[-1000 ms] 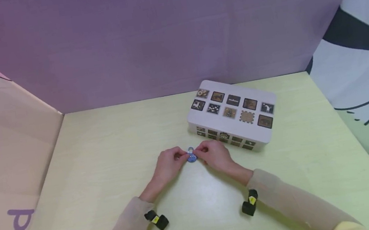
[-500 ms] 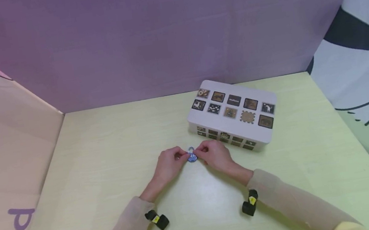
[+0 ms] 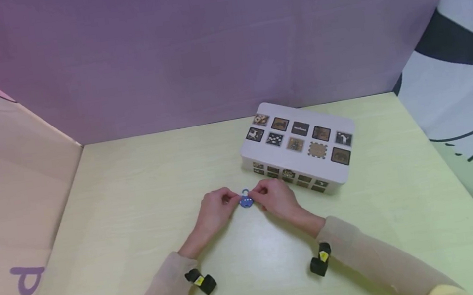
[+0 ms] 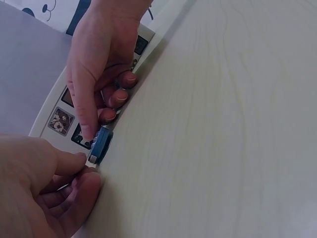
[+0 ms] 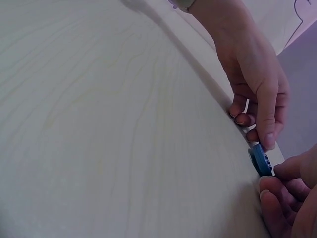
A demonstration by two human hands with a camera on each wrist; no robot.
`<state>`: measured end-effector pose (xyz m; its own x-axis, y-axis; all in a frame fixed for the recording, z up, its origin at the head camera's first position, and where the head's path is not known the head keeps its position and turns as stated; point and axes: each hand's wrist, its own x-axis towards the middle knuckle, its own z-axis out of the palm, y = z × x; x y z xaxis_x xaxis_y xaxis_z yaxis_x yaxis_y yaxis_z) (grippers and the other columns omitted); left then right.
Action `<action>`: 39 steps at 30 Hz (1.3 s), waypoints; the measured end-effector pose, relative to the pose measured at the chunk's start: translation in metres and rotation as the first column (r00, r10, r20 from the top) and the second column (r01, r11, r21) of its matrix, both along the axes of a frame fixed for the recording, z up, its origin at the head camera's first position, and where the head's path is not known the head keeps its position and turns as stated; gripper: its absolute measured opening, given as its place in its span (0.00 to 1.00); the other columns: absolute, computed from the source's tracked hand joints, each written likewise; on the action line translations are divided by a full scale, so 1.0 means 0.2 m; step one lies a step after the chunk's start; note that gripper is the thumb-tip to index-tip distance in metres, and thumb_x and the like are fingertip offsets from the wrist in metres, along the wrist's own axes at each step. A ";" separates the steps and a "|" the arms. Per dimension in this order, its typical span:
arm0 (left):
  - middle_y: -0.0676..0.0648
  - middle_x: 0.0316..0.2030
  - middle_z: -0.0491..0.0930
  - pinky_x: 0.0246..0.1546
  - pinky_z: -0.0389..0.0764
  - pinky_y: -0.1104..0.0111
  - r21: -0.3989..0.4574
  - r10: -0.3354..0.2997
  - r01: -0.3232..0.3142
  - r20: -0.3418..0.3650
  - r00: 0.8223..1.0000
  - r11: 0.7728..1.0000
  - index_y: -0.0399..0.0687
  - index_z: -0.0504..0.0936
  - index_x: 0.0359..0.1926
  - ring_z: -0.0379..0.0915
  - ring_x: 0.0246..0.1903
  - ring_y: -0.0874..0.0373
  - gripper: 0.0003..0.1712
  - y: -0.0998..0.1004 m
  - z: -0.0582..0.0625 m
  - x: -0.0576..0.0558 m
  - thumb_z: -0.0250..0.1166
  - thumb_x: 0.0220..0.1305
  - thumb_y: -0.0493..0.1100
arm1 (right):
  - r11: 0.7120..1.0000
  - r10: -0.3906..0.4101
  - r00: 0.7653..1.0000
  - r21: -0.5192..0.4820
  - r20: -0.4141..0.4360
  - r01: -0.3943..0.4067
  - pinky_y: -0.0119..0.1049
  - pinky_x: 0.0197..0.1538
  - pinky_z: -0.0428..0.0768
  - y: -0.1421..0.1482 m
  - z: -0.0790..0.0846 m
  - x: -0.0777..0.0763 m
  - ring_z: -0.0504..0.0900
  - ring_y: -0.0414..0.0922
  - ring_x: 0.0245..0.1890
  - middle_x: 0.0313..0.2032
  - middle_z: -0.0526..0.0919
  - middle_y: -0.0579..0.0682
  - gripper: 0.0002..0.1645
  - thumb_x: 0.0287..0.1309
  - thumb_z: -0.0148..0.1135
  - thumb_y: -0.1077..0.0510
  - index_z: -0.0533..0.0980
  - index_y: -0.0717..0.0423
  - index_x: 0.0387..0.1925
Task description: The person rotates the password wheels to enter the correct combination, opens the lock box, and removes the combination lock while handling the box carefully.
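Note:
In the head view a small blue combination padlock (image 3: 246,201) is between my two hands, its curved shackle pointing away from me. My left hand (image 3: 218,210) pinches its left side with thumb and fingertips. On the opposite side, my right hand (image 3: 278,201) pinches it the same way. The left wrist view shows the padlock (image 4: 100,145) edge-on, near the tabletop, with a row of number dials beside the right thumb. From the right wrist the padlock (image 5: 260,159) appears tilted, its dials turned toward the fingertips. The fingers partly cover its edges.
A white box (image 3: 299,144) printed with small square pictures lies at an angle just behind my right hand. The pale wooden table (image 3: 133,181) has a purple cloth wall (image 3: 188,54) at its back edge and printed panels at both sides.
The padlock has tilted slightly between the fingers, so its blue face and shackle show more plainly. My left fingertips have shifted a little; the right hand is nearly still.

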<state>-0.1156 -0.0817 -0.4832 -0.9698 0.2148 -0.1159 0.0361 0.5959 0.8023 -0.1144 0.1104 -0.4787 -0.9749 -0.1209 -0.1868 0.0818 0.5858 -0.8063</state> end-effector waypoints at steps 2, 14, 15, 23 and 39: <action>0.50 0.31 0.87 0.28 0.77 0.70 0.002 0.005 -0.005 0.006 1.000 1.000 0.44 0.88 0.39 0.74 0.27 0.61 0.06 0.00 0.00 0.00 0.69 0.70 0.42 | 1.000 -0.002 1.000 -0.006 0.012 0.003 0.31 0.22 0.76 0.00 0.00 0.00 0.78 0.41 0.20 0.25 0.85 0.44 0.08 0.65 0.70 0.52 0.86 0.53 0.37; 0.49 0.24 0.82 0.24 0.79 0.68 0.039 0.014 -0.017 0.071 0.997 0.999 0.45 0.87 0.43 0.76 0.22 0.59 0.07 -0.05 0.05 -0.01 0.66 0.73 0.43 | 0.998 0.016 1.000 -0.057 0.011 -0.015 0.31 0.24 0.78 0.01 0.01 0.01 0.79 0.41 0.20 0.26 0.85 0.46 0.08 0.66 0.69 0.54 0.85 0.55 0.39; 0.49 0.24 0.82 0.25 0.79 0.68 0.040 0.018 -0.021 0.073 0.997 0.999 0.45 0.87 0.43 0.76 0.22 0.58 0.07 -0.05 0.05 -0.01 0.66 0.73 0.43 | 0.998 0.019 1.000 -0.062 0.010 -0.019 0.31 0.24 0.78 0.02 0.01 0.01 0.78 0.41 0.20 0.26 0.85 0.46 0.08 0.66 0.69 0.54 0.85 0.55 0.39; 0.48 0.28 0.83 0.26 0.81 0.68 0.053 0.028 -0.030 0.049 0.998 0.998 0.44 0.87 0.44 0.77 0.24 0.58 0.08 -0.08 0.07 -0.03 0.66 0.73 0.44 | 0.997 0.042 0.999 -0.070 -0.006 -0.042 0.32 0.26 0.80 0.03 0.02 0.02 0.79 0.41 0.21 0.29 0.87 0.47 0.09 0.67 0.68 0.54 0.85 0.56 0.40; 0.41 0.38 0.87 0.31 0.84 0.68 0.130 0.016 -0.026 0.081 0.997 0.991 0.38 0.85 0.48 0.81 0.31 0.53 0.13 -0.16 0.15 -0.06 0.63 0.75 0.45 | 0.986 0.163 0.986 -0.028 -0.021 -0.164 0.33 0.30 0.83 0.11 0.08 0.06 0.81 0.41 0.26 0.34 0.87 0.46 0.07 0.68 0.67 0.53 0.84 0.53 0.40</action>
<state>-0.1272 -0.1138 -0.4532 -0.9629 0.2130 -0.1656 -0.0428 0.4855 0.8732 -0.1031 0.1328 -0.4625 -0.9449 -0.2840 -0.1626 -0.0285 0.5663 -0.8237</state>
